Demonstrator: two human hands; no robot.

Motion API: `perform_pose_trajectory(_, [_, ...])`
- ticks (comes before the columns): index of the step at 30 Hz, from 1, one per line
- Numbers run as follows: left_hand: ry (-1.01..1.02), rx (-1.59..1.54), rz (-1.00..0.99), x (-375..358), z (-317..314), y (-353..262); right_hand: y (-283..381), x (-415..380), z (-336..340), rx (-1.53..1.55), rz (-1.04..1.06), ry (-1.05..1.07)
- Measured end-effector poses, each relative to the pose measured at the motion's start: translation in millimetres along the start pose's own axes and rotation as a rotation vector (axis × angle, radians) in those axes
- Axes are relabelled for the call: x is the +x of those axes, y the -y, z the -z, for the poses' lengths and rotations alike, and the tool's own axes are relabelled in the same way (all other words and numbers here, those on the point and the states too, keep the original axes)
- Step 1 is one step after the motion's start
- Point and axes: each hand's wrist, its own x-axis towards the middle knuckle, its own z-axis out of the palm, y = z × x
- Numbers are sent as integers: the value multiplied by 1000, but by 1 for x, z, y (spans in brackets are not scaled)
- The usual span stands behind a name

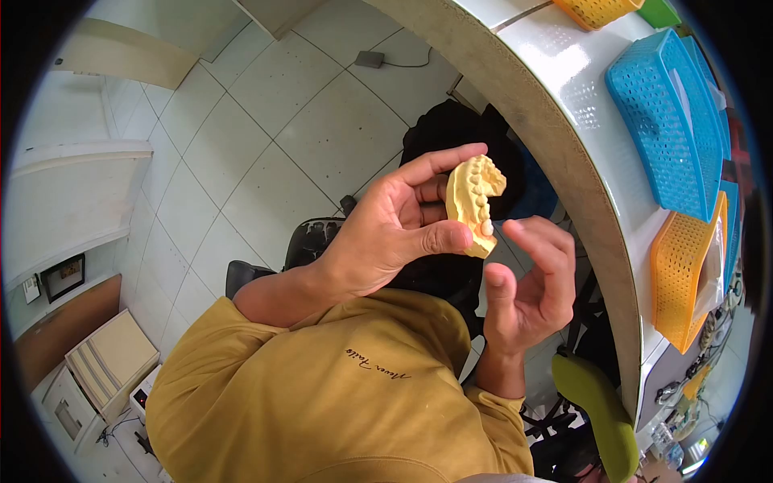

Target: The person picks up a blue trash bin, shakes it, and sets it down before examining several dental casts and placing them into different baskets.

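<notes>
My left hand (378, 221) is closed around a pale yellow dental model (467, 197), with the thumb on its near end and a finger along its far end. A row of moulded teeth runs along the model. One tooth near the close end is a white crown (486, 228), paler than the others. To the right of the model, my right hand (535, 286) is raised with its thumb and curled fingers apart. Nothing shows between them, and the fingertips are close to the crown without touching the model.
A curved white workbench (555, 72) runs along the right side. On it stand a blue perforated basket (656, 121) and a yellow basket (672, 274). A green chair back (592, 410) is by the bench. A small grey box (369, 59) with a cable lies on the tiled floor (233, 153).
</notes>
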Motion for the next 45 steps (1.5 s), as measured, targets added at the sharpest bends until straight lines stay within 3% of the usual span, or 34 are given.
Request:
perform_pose_trajectory(6, [-45, 124, -62, -2, 0, 0, -4, -3, -5, 62, -47, 8])
perform_pose_trajectory(22, [-79, 98, -58, -2, -3, 2, -3, -2, -5, 84, -103, 13])
perform_pose_trajectory(45, [-27, 262, -366, -2, 1, 14, 0, 2, -12, 28, -120, -8])
